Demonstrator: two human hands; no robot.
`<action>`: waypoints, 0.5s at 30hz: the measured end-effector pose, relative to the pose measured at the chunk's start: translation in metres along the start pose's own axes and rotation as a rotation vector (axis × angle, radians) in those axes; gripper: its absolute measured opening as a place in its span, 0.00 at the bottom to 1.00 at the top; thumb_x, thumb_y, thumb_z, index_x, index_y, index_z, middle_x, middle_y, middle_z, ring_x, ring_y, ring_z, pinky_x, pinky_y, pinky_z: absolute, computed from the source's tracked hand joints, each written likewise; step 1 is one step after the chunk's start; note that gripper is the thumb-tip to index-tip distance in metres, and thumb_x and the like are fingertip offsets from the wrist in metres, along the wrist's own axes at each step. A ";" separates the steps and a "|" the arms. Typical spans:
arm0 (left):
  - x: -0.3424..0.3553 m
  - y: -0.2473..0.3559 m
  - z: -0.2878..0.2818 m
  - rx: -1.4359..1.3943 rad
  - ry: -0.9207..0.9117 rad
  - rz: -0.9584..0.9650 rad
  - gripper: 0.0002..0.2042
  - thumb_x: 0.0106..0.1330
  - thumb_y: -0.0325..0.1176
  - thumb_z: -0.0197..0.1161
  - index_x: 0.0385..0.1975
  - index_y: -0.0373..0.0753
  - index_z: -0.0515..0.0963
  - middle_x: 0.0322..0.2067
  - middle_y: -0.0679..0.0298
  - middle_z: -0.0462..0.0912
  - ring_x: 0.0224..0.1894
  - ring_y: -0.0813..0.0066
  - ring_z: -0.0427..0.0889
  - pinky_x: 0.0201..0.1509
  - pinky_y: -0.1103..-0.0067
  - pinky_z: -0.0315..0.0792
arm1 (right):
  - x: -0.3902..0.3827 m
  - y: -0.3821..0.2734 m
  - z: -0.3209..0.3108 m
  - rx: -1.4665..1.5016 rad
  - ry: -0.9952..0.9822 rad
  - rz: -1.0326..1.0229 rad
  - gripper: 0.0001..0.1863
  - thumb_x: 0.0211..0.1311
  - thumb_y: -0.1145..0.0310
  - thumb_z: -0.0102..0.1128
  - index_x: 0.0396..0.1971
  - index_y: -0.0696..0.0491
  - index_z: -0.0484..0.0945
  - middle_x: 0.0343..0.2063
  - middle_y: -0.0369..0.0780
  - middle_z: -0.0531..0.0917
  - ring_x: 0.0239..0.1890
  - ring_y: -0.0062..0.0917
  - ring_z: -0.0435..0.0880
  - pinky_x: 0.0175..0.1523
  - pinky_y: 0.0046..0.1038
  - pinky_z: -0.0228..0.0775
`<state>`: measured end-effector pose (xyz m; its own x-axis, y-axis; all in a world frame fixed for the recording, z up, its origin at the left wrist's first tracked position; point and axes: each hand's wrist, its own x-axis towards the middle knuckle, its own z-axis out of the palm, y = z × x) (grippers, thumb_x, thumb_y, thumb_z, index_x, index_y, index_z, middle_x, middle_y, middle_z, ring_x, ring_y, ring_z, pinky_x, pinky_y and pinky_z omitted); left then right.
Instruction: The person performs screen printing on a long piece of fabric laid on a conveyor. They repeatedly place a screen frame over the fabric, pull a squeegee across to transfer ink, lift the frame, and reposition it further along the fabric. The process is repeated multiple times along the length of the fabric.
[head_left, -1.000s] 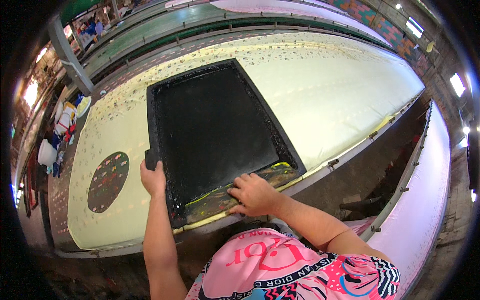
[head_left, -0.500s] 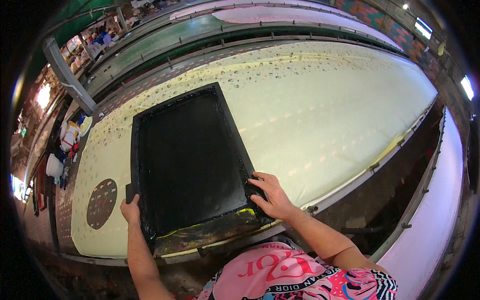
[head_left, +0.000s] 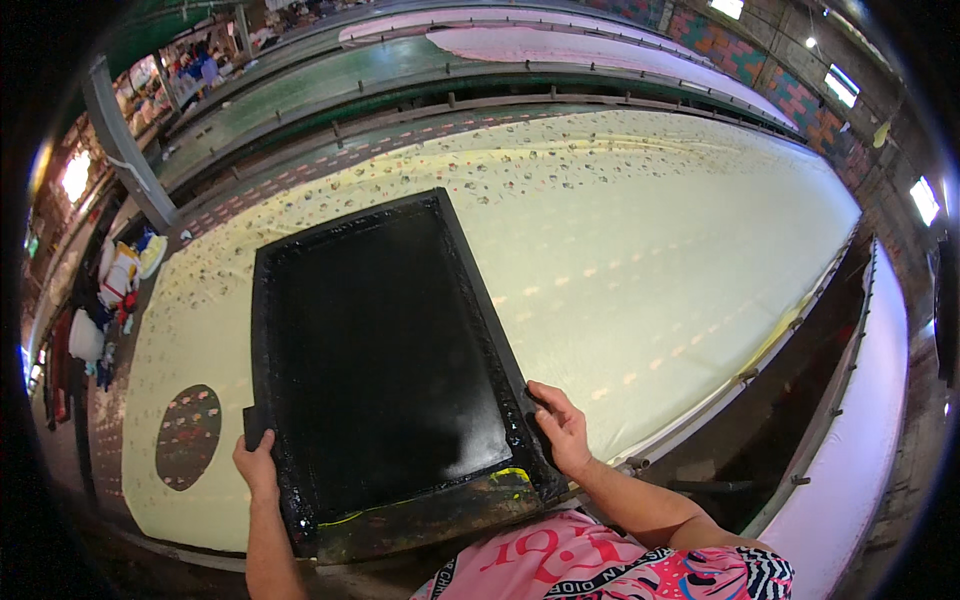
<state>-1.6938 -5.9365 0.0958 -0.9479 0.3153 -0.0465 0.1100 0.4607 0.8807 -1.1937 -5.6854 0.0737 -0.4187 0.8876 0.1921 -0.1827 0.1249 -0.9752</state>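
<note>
A large black screen-printing frame (head_left: 380,350) spans the middle, its dark mesh shiny near the lower right. Its near edge carries yellow and dark stains. My left hand (head_left: 257,466) grips the left side, thumb on top by a small dark tab; its other fingers are hidden under the frame. On the right side, near the close corner, my right hand (head_left: 563,428) has its fingers curled at the rim. Pale yellow fabric (head_left: 690,270) lies on the long table around the frame, with small printed motifs along its far side. Whether the frame touches the fabric, I cannot tell.
A round hole (head_left: 189,438) in the fabric shows the dark, spotted tabletop. Cloths and a white container (head_left: 86,336) stand at the left, near a grey post (head_left: 125,150). A pink-covered table (head_left: 850,430) runs along the right, and more long tables lie beyond.
The frame, both hands and the table now sit lower in view, and the frame looks slightly larger. Both hands keep their hold on its sides.
</note>
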 end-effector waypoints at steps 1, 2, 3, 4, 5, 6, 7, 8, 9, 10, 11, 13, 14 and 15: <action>0.003 -0.012 -0.007 -0.050 0.004 0.007 0.10 0.69 0.27 0.78 0.44 0.30 0.86 0.36 0.61 0.90 0.37 0.70 0.86 0.47 0.72 0.78 | -0.001 0.000 0.002 0.104 0.027 0.067 0.25 0.82 0.68 0.61 0.73 0.61 0.75 0.74 0.48 0.77 0.78 0.38 0.73 0.84 0.41 0.59; 0.002 -0.010 -0.006 -0.043 -0.002 0.010 0.10 0.70 0.27 0.77 0.44 0.30 0.86 0.37 0.61 0.90 0.38 0.71 0.85 0.48 0.72 0.78 | -0.004 0.001 0.000 0.200 0.073 0.132 0.26 0.84 0.66 0.60 0.74 0.61 0.75 0.74 0.48 0.78 0.78 0.38 0.74 0.84 0.41 0.59; 0.000 -0.006 -0.005 -0.083 -0.015 -0.001 0.10 0.70 0.27 0.77 0.45 0.30 0.86 0.38 0.61 0.90 0.38 0.71 0.85 0.48 0.72 0.78 | -0.003 0.002 -0.002 0.198 0.093 0.147 0.28 0.87 0.59 0.57 0.75 0.62 0.74 0.74 0.48 0.78 0.77 0.36 0.75 0.83 0.42 0.62; -0.001 -0.002 -0.003 -0.121 -0.030 -0.014 0.10 0.71 0.27 0.76 0.45 0.30 0.86 0.38 0.61 0.90 0.38 0.71 0.85 0.48 0.72 0.78 | -0.003 0.001 -0.003 0.205 0.093 0.165 0.28 0.87 0.58 0.57 0.75 0.62 0.73 0.74 0.48 0.78 0.77 0.36 0.75 0.83 0.41 0.63; -0.001 -0.001 -0.008 -0.125 -0.040 -0.029 0.10 0.72 0.27 0.75 0.47 0.30 0.86 0.40 0.61 0.90 0.39 0.71 0.85 0.49 0.72 0.78 | -0.001 -0.004 -0.001 0.223 0.086 0.174 0.29 0.87 0.58 0.57 0.75 0.62 0.73 0.74 0.48 0.78 0.77 0.36 0.75 0.82 0.41 0.63; 0.002 -0.004 -0.009 -0.136 -0.044 -0.040 0.10 0.72 0.28 0.75 0.47 0.30 0.86 0.40 0.61 0.90 0.39 0.70 0.86 0.49 0.72 0.79 | 0.001 -0.008 0.003 0.240 0.088 0.182 0.29 0.87 0.57 0.57 0.75 0.62 0.73 0.74 0.48 0.78 0.77 0.36 0.76 0.82 0.40 0.64; 0.003 -0.006 -0.007 -0.145 -0.050 -0.051 0.10 0.72 0.28 0.74 0.47 0.30 0.86 0.40 0.61 0.90 0.39 0.70 0.86 0.49 0.72 0.79 | 0.002 -0.013 0.005 0.259 0.066 0.250 0.32 0.86 0.54 0.58 0.77 0.62 0.71 0.74 0.48 0.78 0.75 0.35 0.77 0.80 0.39 0.67; 0.004 -0.003 -0.005 -0.152 -0.060 -0.049 0.10 0.72 0.28 0.74 0.47 0.30 0.86 0.40 0.61 0.90 0.39 0.70 0.86 0.49 0.72 0.79 | 0.003 -0.020 0.006 0.284 0.042 0.260 0.33 0.86 0.54 0.59 0.77 0.62 0.71 0.74 0.48 0.78 0.75 0.34 0.78 0.80 0.38 0.68; 0.004 0.004 0.000 -0.174 -0.091 -0.053 0.11 0.72 0.29 0.74 0.47 0.29 0.86 0.40 0.61 0.90 0.39 0.70 0.86 0.49 0.71 0.79 | 0.006 -0.031 0.007 0.306 0.026 0.264 0.34 0.86 0.54 0.59 0.77 0.63 0.70 0.74 0.48 0.78 0.74 0.34 0.78 0.79 0.38 0.68; 0.007 0.001 0.002 -0.169 -0.095 -0.053 0.11 0.72 0.29 0.74 0.47 0.29 0.86 0.40 0.60 0.90 0.39 0.69 0.86 0.49 0.71 0.80 | 0.007 -0.040 0.007 0.327 0.012 0.268 0.34 0.85 0.53 0.60 0.78 0.63 0.70 0.73 0.48 0.79 0.73 0.34 0.79 0.79 0.37 0.68; 0.012 -0.004 -0.003 -0.166 -0.089 -0.045 0.11 0.72 0.29 0.74 0.47 0.29 0.86 0.40 0.60 0.90 0.39 0.69 0.86 0.48 0.71 0.80 | 0.010 -0.046 0.012 0.382 0.010 0.241 0.36 0.84 0.52 0.61 0.78 0.63 0.69 0.72 0.48 0.80 0.72 0.33 0.80 0.78 0.36 0.69; 0.020 -0.015 -0.016 -0.174 -0.076 -0.038 0.12 0.71 0.30 0.75 0.48 0.28 0.87 0.40 0.59 0.90 0.39 0.68 0.86 0.48 0.71 0.80 | 0.017 -0.059 0.016 0.415 -0.041 0.205 0.32 0.85 0.57 0.60 0.78 0.60 0.71 0.73 0.46 0.79 0.74 0.30 0.77 0.80 0.35 0.64; 0.023 -0.017 -0.019 -0.187 -0.078 -0.041 0.13 0.71 0.30 0.75 0.48 0.28 0.87 0.40 0.59 0.90 0.38 0.67 0.87 0.47 0.70 0.81 | 0.019 -0.064 0.017 0.385 -0.046 0.156 0.28 0.86 0.61 0.59 0.77 0.59 0.73 0.73 0.44 0.79 0.76 0.28 0.74 0.82 0.35 0.61; 0.023 -0.011 -0.018 -0.111 -0.042 -0.051 0.13 0.71 0.30 0.75 0.50 0.28 0.88 0.40 0.58 0.90 0.39 0.66 0.88 0.47 0.70 0.82 | 0.022 -0.068 0.016 0.383 -0.052 0.149 0.29 0.86 0.60 0.59 0.77 0.59 0.73 0.74 0.44 0.78 0.77 0.28 0.73 0.83 0.35 0.59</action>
<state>-1.7227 -5.9495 0.0934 -0.9376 0.3297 -0.1105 0.0259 0.3829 0.9234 -1.2052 -5.6814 0.1461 -0.5081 0.8587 0.0672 -0.4310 -0.1860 -0.8830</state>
